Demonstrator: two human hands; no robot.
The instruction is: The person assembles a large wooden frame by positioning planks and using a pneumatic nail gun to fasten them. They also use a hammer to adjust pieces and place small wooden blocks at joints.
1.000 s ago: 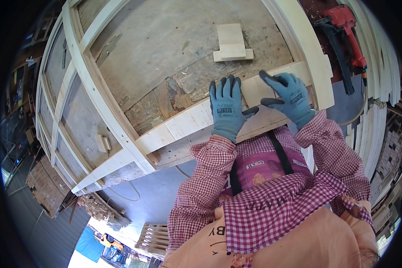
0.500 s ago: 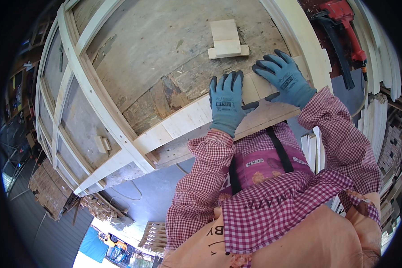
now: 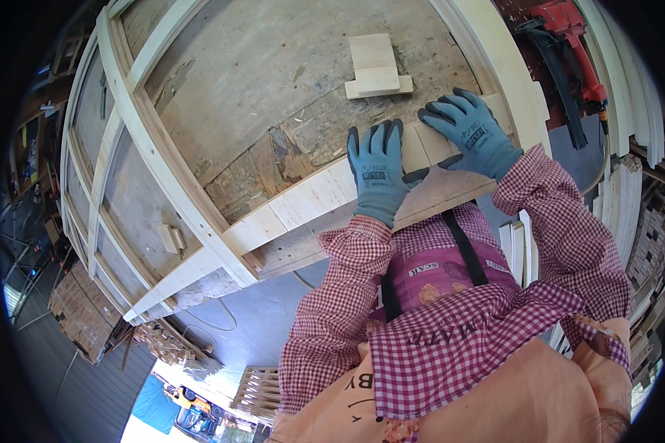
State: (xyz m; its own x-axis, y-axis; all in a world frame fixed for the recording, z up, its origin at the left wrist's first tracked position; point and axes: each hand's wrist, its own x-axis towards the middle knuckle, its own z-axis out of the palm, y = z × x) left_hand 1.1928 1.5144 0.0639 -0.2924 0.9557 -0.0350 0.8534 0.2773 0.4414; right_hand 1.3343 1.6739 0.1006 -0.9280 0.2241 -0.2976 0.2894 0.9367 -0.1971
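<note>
A pale wooden frame (image 3: 137, 159) runs along the left of your worn workbench (image 3: 273, 81). Your left hand (image 3: 377, 174) lies flat, fingers spread, pressing on the light plank (image 3: 310, 198) at the bench's near edge, gripping nothing. Just beyond, two small wood blocks (image 3: 375, 66) sit stacked on the bench. Your right hand (image 3: 471, 133) rests flat and open on the same plank, beside the left. A red nail gun (image 3: 569, 44) lies far right.

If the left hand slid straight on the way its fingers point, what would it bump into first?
Probably the small stack of pale wood blocks. The left hand lies flat on the light wooden rail, fingers aimed up across the worn board; only bare board shows between.
</note>
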